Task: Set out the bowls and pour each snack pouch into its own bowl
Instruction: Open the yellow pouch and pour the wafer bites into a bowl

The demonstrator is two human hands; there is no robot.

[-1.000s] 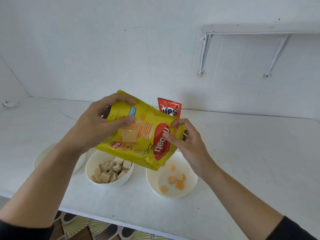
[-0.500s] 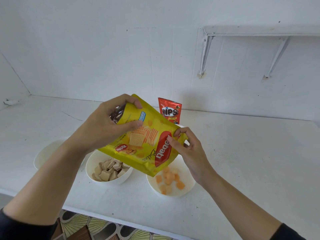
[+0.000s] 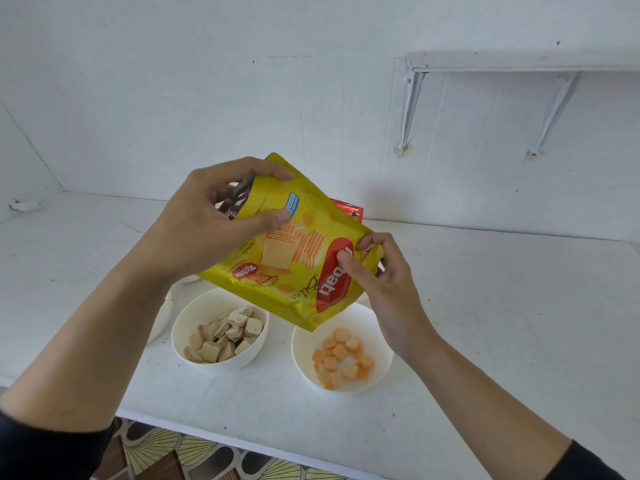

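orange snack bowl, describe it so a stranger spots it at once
On the white counter, look below the tilted yellow pouch. Two filled bowls sit there: the right bowl holds orange pieces, the left bowl beige wafer cubes.

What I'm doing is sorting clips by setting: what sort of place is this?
Probably a home kitchen or pantry corner: a white painted counter against a white wall, a white bracketed wall shelf, and patterned floor tiles.
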